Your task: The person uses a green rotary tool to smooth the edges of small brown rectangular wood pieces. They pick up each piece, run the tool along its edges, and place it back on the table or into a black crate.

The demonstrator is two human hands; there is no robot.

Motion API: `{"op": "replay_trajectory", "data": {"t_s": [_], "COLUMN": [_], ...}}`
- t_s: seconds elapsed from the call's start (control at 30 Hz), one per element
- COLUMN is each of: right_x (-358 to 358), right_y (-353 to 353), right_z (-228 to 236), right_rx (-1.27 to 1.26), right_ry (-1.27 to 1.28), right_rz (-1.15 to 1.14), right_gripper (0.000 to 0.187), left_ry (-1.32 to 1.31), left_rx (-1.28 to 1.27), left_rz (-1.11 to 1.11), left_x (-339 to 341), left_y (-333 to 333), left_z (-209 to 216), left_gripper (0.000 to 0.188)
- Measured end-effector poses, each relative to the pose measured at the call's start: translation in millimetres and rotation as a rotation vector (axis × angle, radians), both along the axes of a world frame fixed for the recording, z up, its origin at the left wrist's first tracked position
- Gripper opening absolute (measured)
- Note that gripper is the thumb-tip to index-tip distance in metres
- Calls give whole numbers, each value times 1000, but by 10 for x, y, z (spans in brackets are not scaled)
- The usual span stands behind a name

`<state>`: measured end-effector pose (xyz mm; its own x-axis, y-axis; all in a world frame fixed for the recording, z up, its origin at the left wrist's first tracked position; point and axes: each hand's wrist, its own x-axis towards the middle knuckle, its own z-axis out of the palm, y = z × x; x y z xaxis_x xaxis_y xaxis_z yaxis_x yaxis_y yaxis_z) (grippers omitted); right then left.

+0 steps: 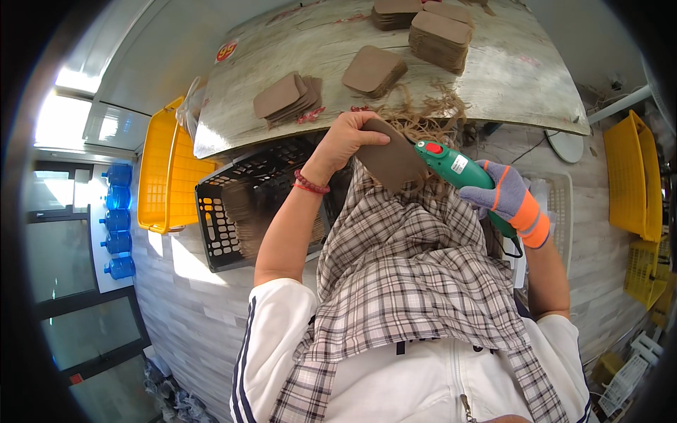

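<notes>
My bare left hand (343,143) pinches a flat brown piece with rounded corners (391,163) above my lap, thumb on top. In a grey and orange glove, my right hand (506,196) wraps round a green handheld power tool (446,166) with a red switch. The tool's front end meets or nearly meets the right edge of the brown piece; exact contact is hard to make out. Brown stringy trimmings (427,113) hang over the table edge just beyond, and more lie on my checked apron (416,268).
On the table (296,49) stand several stacks of similar brown pieces (374,69). A black crate (218,233) holding more brown pieces is at left below it. Yellow baskets (156,176) stand at both sides, and a pale crate (564,211) is by my right arm.
</notes>
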<state>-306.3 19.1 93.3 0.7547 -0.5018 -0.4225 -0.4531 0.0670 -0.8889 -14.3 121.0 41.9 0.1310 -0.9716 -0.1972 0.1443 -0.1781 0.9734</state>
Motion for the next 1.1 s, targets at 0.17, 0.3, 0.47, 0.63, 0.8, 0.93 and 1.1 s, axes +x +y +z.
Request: {"op": "replay_trajectory", "data": {"t_s": [0.17, 0.3, 0.47, 0.63, 0.8, 0.93, 1.1], "right_x": [57, 110, 253, 300, 104, 11, -65], "right_y": [14, 8, 53, 100, 45, 18, 15], "right_z": [-12, -21, -64, -117, -212, -295, -328], "right_rx": [-21, -11, 6, -7, -16, -46, -40], "right_ry": [-5, -20, -84, -87, -56, -68, -56], "right_rz": [0, 9, 12, -112, -153, -178, -253], "right_gripper": [40, 41, 42, 45, 40, 39, 39], "left_ry": [-4, 19, 53, -262, -58, -1084, -1680], "left_rx": [40, 80, 70, -137, -162, 184, 17], "left_rz": [-52, -142, -189, 128, 875, 1008, 622], "left_x": [-86, -107, -139, 199, 1799, 2337, 1300], "left_y": [-20, -23, -23, 92, 365, 277, -414], "left_z": [20, 62, -10, 46, -153, -479, -373], "left_gripper": [16, 16, 26, 42, 32, 43, 55]}}
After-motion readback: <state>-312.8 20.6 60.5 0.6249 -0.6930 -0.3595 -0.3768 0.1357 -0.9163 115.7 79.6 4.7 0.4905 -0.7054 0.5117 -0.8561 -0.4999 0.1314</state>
